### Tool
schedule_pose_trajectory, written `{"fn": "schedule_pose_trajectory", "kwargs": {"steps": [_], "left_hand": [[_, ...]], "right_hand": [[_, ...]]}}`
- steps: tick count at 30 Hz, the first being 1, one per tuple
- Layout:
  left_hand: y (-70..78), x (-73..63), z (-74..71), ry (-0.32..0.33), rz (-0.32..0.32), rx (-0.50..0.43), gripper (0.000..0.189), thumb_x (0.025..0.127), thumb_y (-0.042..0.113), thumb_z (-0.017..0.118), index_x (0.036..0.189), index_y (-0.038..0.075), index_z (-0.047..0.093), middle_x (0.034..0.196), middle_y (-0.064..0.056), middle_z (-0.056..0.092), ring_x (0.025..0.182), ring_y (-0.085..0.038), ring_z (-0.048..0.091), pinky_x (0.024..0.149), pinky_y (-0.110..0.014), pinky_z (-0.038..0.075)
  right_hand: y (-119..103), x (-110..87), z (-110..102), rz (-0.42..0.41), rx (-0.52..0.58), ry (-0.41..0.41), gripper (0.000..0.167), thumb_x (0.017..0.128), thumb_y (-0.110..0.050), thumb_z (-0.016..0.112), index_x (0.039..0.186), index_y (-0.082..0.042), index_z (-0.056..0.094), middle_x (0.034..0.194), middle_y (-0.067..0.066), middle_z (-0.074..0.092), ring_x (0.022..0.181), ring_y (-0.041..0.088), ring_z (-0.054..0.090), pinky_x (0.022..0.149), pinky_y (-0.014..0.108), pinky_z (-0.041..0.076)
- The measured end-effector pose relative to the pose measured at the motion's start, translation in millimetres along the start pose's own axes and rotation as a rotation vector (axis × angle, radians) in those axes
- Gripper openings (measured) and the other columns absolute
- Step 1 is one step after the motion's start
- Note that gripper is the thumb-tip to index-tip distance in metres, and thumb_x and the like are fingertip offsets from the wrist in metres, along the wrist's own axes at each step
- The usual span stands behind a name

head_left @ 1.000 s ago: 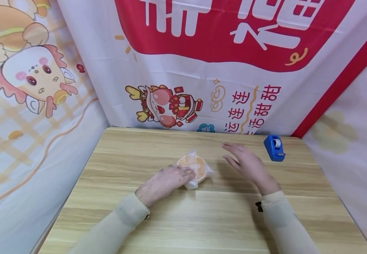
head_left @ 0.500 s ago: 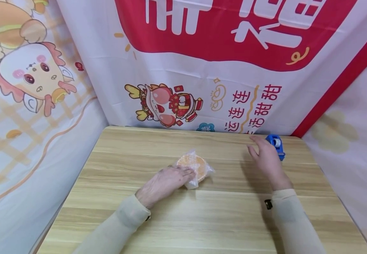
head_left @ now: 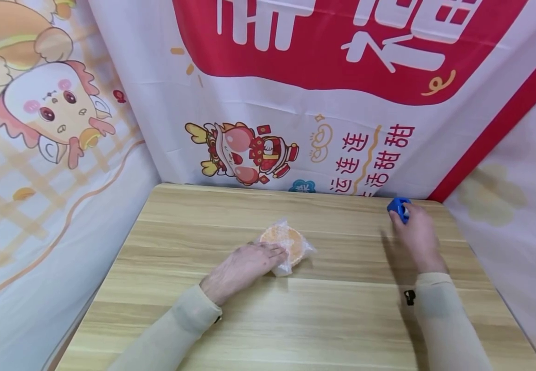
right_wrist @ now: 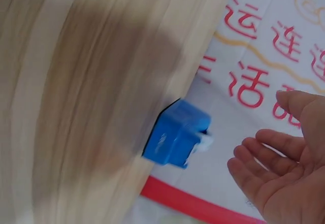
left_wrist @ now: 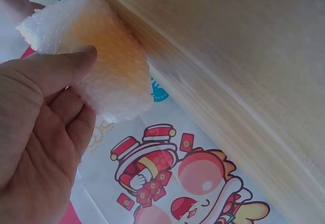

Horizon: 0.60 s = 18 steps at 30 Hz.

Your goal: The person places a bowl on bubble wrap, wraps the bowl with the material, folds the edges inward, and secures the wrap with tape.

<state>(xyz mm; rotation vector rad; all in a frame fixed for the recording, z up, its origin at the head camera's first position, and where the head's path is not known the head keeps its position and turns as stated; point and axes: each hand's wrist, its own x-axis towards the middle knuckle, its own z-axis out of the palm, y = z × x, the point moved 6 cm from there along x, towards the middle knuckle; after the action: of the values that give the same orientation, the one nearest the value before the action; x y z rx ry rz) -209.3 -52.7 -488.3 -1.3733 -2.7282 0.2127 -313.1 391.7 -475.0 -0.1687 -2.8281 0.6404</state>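
Observation:
My left hand (head_left: 245, 265) holds the near left side of a bubble-wrapped round orange item (head_left: 297, 244) on the table. In the left wrist view the thumb lies on top of the bubble wrap (left_wrist: 114, 61) and the fingers are curled below. Clear wrap ends stick out past the orange disc. Over at the back right, my right hand (head_left: 418, 234) overlaps a blue tape dispenser (head_left: 396, 207) in the head view. The right wrist view has that hand's fingers relaxed and spread, a gap away from the dispenser (right_wrist: 172, 135). A white tape roll shows on the dispenser.
The light wood table (head_left: 323, 319) ends at a printed fabric backdrop (head_left: 249, 98) along its back edge. More printed fabric hangs on the left (head_left: 64, 206) and right sides. The dispenser stands close to the back right corner.
My right hand has moved right, from beside the wrapped item over to the tape dispenser, covering part of it in the head view. The left hand stays on the bubble wrap.

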Motion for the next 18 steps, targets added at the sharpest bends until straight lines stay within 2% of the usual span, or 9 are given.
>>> {"fn": "schedule_pose_trajectory", "kwargs": {"steps": [4, 5, 8, 11, 12, 13, 16, 18], "left_hand": [[-0.4, -1.2, 1.3, -0.023, -0.010, 0.021, 0.051, 0.123, 0.009, 0.055, 0.173, 0.013, 0.056, 0.180, -0.002, 0.059, 0.167, -0.019, 0.058, 0.140, -0.038, 0.049], [-0.3, -1.4, 1.5, -0.028, -0.013, 0.030, 0.051, 0.123, 0.009, 0.055, 0.174, 0.013, 0.055, 0.181, -0.001, 0.059, 0.167, -0.018, 0.057, 0.141, -0.038, 0.049], [-0.2, -1.2, 1.7, -0.034, -0.015, 0.041, 0.051, 0.123, 0.010, 0.054, 0.174, 0.014, 0.055, 0.181, -0.001, 0.058, 0.168, -0.018, 0.057, 0.141, -0.038, 0.049], [-0.1, 0.2, 1.9, -0.034, -0.014, 0.031, 0.051, 0.123, 0.008, 0.054, 0.173, 0.014, 0.056, 0.181, -0.001, 0.059, 0.167, -0.018, 0.057, 0.140, -0.039, 0.050], [-0.1, 0.7, 1.9, -0.035, -0.016, 0.020, 0.051, 0.123, 0.008, 0.054, 0.173, 0.015, 0.057, 0.181, -0.001, 0.059, 0.167, -0.018, 0.058, 0.140, -0.039, 0.050], [-0.2, 1.1, 2.2, -0.038, -0.017, 0.015, 0.051, 0.123, 0.008, 0.054, 0.173, 0.015, 0.057, 0.181, 0.000, 0.059, 0.167, -0.018, 0.058, 0.140, -0.039, 0.050], [-0.2, 1.6, 2.8, -0.046, -0.019, 0.015, 0.051, 0.123, 0.008, 0.054, 0.173, 0.015, 0.057, 0.181, 0.000, 0.059, 0.168, -0.018, 0.057, 0.141, -0.039, 0.049], [-0.1, 2.1, 3.2, -0.045, -0.017, 0.020, 0.051, 0.123, 0.008, 0.054, 0.173, 0.015, 0.057, 0.181, 0.000, 0.059, 0.167, -0.017, 0.057, 0.141, -0.038, 0.049]], "right_hand": [[27.3, 5.7, 1.8, 0.067, -0.006, -0.040, 0.060, 0.119, -0.030, 0.069, 0.151, 0.019, 0.062, 0.147, 0.048, 0.064, 0.137, 0.066, 0.064, 0.120, 0.080, 0.055], [42.1, 9.6, 6.0, 0.078, -0.016, -0.036, 0.066, 0.118, -0.040, 0.070, 0.150, 0.017, 0.064, 0.145, 0.046, 0.066, 0.133, 0.061, 0.067, 0.118, 0.075, 0.058], [60.8, 12.7, 8.1, 0.140, -0.030, -0.087, 0.070, 0.117, -0.043, 0.070, 0.150, 0.018, 0.063, 0.147, 0.047, 0.063, 0.136, 0.061, 0.063, 0.119, 0.074, 0.056], [68.2, 11.0, 8.1, 0.208, -0.055, -0.149, 0.076, 0.120, -0.045, 0.065, 0.157, 0.020, 0.056, 0.154, 0.050, 0.056, 0.143, 0.063, 0.057, 0.126, 0.075, 0.053], [62.5, 7.5, 4.8, 0.233, -0.059, -0.187, 0.071, 0.121, -0.036, 0.063, 0.158, 0.024, 0.052, 0.156, 0.052, 0.052, 0.147, 0.067, 0.052, 0.129, 0.079, 0.048], [62.9, 6.3, 4.5, 0.247, -0.070, -0.203, 0.070, 0.122, -0.035, 0.061, 0.158, 0.024, 0.051, 0.155, 0.052, 0.052, 0.145, 0.066, 0.053, 0.127, 0.079, 0.049], [68.4, 5.0, 5.7, 0.254, -0.062, -0.238, 0.063, 0.122, -0.035, 0.060, 0.148, 0.022, 0.061, 0.139, 0.046, 0.063, 0.125, 0.059, 0.063, 0.105, 0.072, 0.062], [70.8, 4.5, 5.9, 0.250, -0.048, -0.259, 0.058, 0.122, -0.035, 0.060, 0.140, 0.020, 0.066, 0.126, 0.040, 0.067, 0.110, 0.050, 0.064, 0.090, 0.062, 0.063]]}}
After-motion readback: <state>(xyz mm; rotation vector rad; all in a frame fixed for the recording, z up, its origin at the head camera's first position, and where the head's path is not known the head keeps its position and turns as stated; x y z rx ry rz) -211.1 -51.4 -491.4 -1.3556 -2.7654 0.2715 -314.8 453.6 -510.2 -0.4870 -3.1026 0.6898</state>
